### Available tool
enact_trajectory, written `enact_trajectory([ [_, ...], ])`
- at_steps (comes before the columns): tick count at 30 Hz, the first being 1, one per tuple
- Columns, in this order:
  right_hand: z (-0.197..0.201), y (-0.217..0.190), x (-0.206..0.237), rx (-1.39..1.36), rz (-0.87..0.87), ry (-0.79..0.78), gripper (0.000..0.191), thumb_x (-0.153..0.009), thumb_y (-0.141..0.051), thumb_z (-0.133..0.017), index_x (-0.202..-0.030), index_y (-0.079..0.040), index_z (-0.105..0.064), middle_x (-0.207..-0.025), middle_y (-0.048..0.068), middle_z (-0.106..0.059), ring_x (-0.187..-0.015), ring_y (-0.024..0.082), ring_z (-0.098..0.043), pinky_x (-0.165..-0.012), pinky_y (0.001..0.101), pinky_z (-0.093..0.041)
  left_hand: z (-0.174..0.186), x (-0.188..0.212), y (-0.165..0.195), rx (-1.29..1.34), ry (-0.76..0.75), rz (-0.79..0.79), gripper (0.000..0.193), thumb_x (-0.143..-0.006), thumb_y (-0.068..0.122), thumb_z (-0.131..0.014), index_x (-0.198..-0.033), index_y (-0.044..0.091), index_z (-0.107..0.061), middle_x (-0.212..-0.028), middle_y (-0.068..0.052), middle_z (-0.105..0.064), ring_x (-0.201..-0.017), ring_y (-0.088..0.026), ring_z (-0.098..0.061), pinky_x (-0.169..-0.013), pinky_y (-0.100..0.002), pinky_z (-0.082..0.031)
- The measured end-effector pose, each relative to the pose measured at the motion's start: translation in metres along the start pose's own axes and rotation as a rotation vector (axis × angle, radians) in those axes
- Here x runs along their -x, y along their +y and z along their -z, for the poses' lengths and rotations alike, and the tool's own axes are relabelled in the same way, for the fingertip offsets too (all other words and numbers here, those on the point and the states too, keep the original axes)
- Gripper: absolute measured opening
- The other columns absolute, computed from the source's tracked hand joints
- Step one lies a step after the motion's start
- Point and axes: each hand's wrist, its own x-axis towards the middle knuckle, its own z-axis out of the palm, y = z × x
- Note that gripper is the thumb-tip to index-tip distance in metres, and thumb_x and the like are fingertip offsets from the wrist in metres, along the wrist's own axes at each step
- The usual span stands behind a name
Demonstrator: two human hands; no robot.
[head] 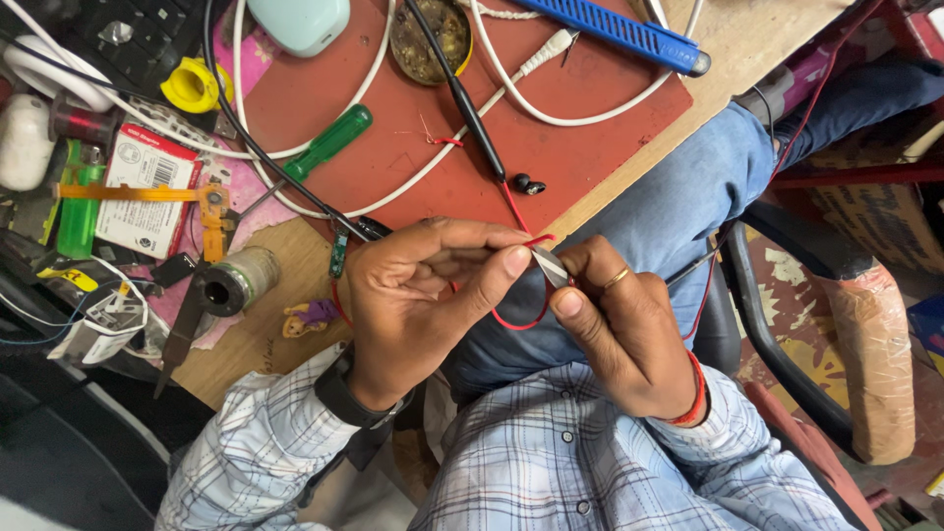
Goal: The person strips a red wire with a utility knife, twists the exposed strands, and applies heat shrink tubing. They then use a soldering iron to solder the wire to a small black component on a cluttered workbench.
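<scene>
The left hand (413, 305) and the right hand (629, 334) met above the person's lap, just off the near edge of the counter (757, 39). Between them was a thin red wire (516, 211). It came down from the tip of a black probe (472, 113) that lay across the dark red mat (413, 167), and it made a loop under the two hands. The fingers of the left hand were closed, with the thumb (497, 275) pressed toward the forefinger, pinching the red wire close to its end. The fingers of the right hand were also closed, and they gripped a small flat metal blade (549, 265) whose tip touched the wire beside the left thumb. I could not tell exactly what kind of tool the blade was. The right hand wore a ring (617, 278), and a red thread band (696, 388) was on its wrist. The left wrist carried a black watch (344, 393).

On the mat lay a green-handled screwdriver (329, 143), a white cable (551, 103), a round tin (431, 37) and a blue comb-like tool (619, 29). Further left, on the bare wood, were a spool of solder (236, 280) and an orange flat cable (147, 194). The person's blue jeans (688, 197) showed under the hands.
</scene>
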Motion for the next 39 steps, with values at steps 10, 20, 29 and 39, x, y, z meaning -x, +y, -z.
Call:
enact_trajectory([
  [10, 0.0017, 0.0016, -0.0007, 0.033, 0.017, 0.001, 0.020, -0.108, -0.016, -0.054, -0.112, 0.003, -0.059, -0.066, 0.001, -0.050, -0.055, 0.008, -0.047, -0.054, 0.0254, -0.039, 0.0000, 0.0000, -0.0004, -0.072, 0.005, 0.003, 0.016, -0.099, -0.002, -0.073, -0.114, -0.006, -0.071, -0.106, -0.011, -0.078, -0.099, -0.013, -0.076, -0.092, -0.026, -0.064],
  [20, 0.0029, 0.0011, -0.0008, 0.020, 0.010, -0.004, 0.020, -0.108, -0.016, -0.054, -0.112, 0.003, -0.059, -0.064, 0.001, -0.050, -0.054, 0.007, -0.045, -0.053, 0.0249, -0.039, -0.0009, -0.0006, -0.0002, -0.078, 0.004, 0.002, 0.015, -0.100, -0.001, -0.073, -0.114, -0.005, -0.073, -0.104, -0.010, -0.078, -0.096, -0.012, -0.076, -0.088, -0.025, -0.063],
  [29, 0.0037, 0.0007, 0.0006, 0.037, 0.003, -0.010, 0.021, -0.107, -0.018, -0.054, -0.111, 0.002, -0.058, -0.061, 0.000, -0.049, -0.052, 0.007, -0.045, -0.051, 0.0256, -0.038, -0.0021, 0.0001, 0.0026, -0.114, 0.005, -0.001, 0.016, -0.099, -0.001, -0.073, -0.114, -0.005, -0.073, -0.104, -0.011, -0.078, -0.095, -0.012, -0.076, -0.086, -0.024, -0.064],
  [39, 0.0020, -0.0013, 0.0020, 0.057, -0.004, 0.004, 0.021, -0.107, -0.018, -0.054, -0.110, 0.002, -0.059, -0.061, 0.001, -0.050, -0.053, 0.009, -0.046, -0.053, 0.0259, -0.039, -0.0027, 0.0015, 0.0010, -0.140, 0.014, -0.048, 0.016, -0.099, -0.003, -0.074, -0.115, -0.006, -0.073, -0.104, -0.011, -0.078, -0.096, -0.012, -0.076, -0.088, -0.025, -0.064],
])
